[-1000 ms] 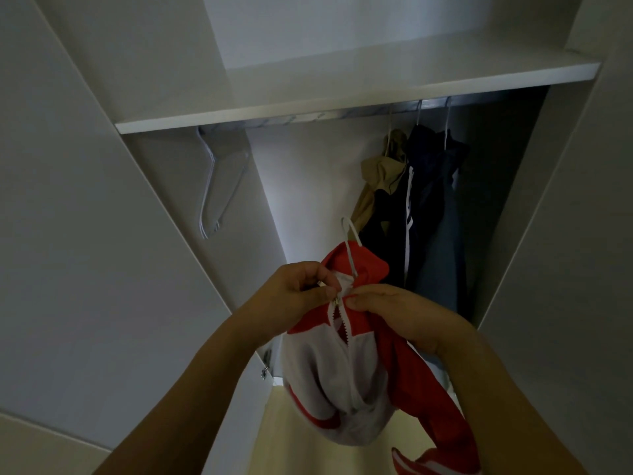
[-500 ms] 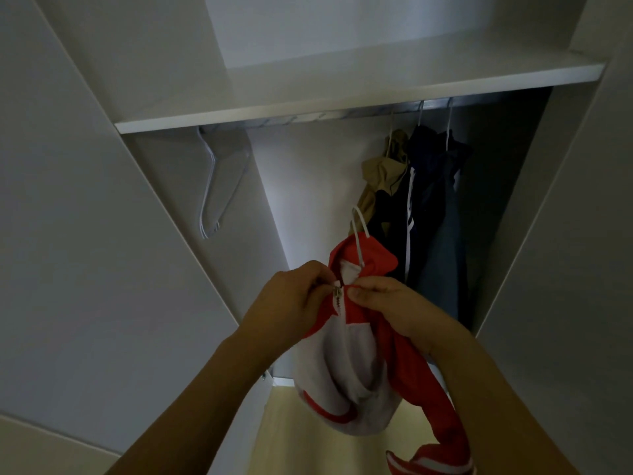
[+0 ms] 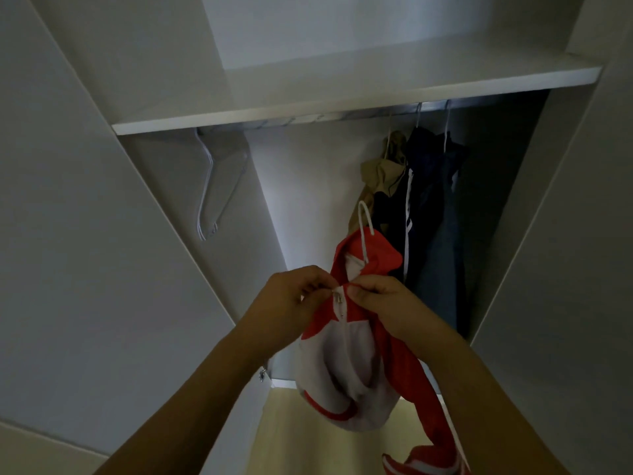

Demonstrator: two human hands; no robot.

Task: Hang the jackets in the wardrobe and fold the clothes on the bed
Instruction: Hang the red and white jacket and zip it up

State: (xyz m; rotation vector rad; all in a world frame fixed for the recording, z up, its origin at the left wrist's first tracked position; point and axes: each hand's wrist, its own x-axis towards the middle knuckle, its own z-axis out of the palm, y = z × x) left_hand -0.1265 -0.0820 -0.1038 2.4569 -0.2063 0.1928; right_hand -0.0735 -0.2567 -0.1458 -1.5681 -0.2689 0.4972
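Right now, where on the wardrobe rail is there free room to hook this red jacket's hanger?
The rail is bare between the empty hangers at its left end and the tan jacket. The right end is crowded: tan, navy and blue jackets hang pressed together.

I can read no writing anywhere here: no label, brand, number or sign shows on the red and white jacket (image 3: 346, 337) I hold, on the jackets hanging on the rail (image 3: 424, 207), or on the white wardrobe shelf (image 3: 342, 104).
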